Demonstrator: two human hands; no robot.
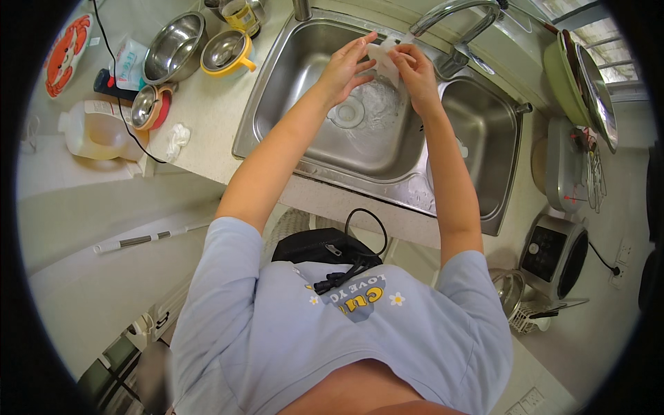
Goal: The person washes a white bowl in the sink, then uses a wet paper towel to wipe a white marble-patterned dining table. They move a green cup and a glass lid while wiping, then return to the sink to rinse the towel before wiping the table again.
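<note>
Over the large left basin of a stainless steel double sink (280, 104), my right hand (419, 80) pinches a thin, whitish, translucent piece of material (385, 63). Whether it is cloth or plastic film cannot be told. My left hand (346, 71) is just left of it with fingers spread; its fingertips are close to the material, and contact is unclear. The chrome faucet (454, 13) arches above, its spout end beside the material. Water splashes in the basin around the round drain strainer (347, 113).
On the left counter are a steel bowl (174, 49), a yellow-handled cup (225, 52), a crumpled white tissue (178, 140) and a large plastic jug (101, 129). The smaller basin (474, 124) lies right. Stacked basins (570, 83) and a grey-black appliance (554, 254) stand farther right.
</note>
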